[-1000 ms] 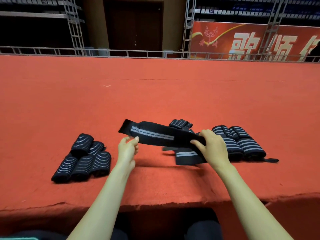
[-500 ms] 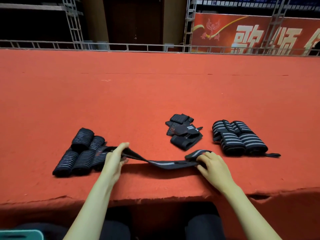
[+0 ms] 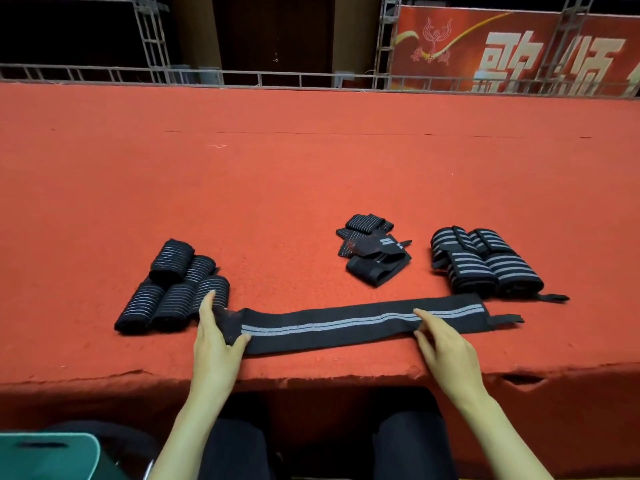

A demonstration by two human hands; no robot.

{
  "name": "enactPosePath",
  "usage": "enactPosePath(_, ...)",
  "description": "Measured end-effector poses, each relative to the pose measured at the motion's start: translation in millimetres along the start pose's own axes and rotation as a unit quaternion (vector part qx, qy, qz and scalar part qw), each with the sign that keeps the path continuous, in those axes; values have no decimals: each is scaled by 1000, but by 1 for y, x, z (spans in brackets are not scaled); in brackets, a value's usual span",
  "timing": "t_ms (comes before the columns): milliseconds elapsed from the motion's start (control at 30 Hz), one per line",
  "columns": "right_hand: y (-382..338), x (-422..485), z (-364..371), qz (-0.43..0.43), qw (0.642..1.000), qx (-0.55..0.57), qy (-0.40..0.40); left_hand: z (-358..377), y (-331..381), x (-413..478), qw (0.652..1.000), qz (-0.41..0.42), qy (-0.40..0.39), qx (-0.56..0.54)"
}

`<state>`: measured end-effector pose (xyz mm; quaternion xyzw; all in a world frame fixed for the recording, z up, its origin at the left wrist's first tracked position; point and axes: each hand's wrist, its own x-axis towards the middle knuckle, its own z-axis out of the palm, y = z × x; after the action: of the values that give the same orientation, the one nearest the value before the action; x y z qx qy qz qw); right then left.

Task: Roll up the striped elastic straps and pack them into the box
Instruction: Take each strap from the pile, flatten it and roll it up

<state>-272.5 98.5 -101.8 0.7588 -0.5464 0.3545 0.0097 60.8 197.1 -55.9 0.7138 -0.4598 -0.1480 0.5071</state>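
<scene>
A moment ago the long strap [image 3: 346, 323] was twisted and hung between our hands, but now it lies flat and straight on the red table [image 3: 311, 168] with its stripes up. Our left grip [image 3: 216, 341] is loose, with straight fingers pressing down the strap's left end. Our right grip [image 3: 446, 348] is loose too, with its fingertips on the strap nearer the right end. The rolled straps [image 3: 173, 289] sit just behind its left end, so we think this one is ready to be rolled up next.

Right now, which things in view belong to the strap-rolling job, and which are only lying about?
Job: flat strap, rolled straps, loose strap pile, striped bundles at right, perhaps the teal container.
Lying about: red banner, metal railing.
</scene>
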Motion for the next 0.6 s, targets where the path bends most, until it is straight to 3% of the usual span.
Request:
enactPosePath(100,6,6,-2,-66,997,18,-34,-4,-6,1,998,-3,-48,27)
enactPosePath(233,-7,33,-1,-48,985,117,-117,-5,-9,7,993,10,-94,67)
enactPosePath(400,-14,67,19,1,968,-14,-252,-11,-11,6,996,24,-72,43)
enactPosePath(600,-24,38,12,38,978,-71,-193,-17,-19,5,993,17,-82,88)
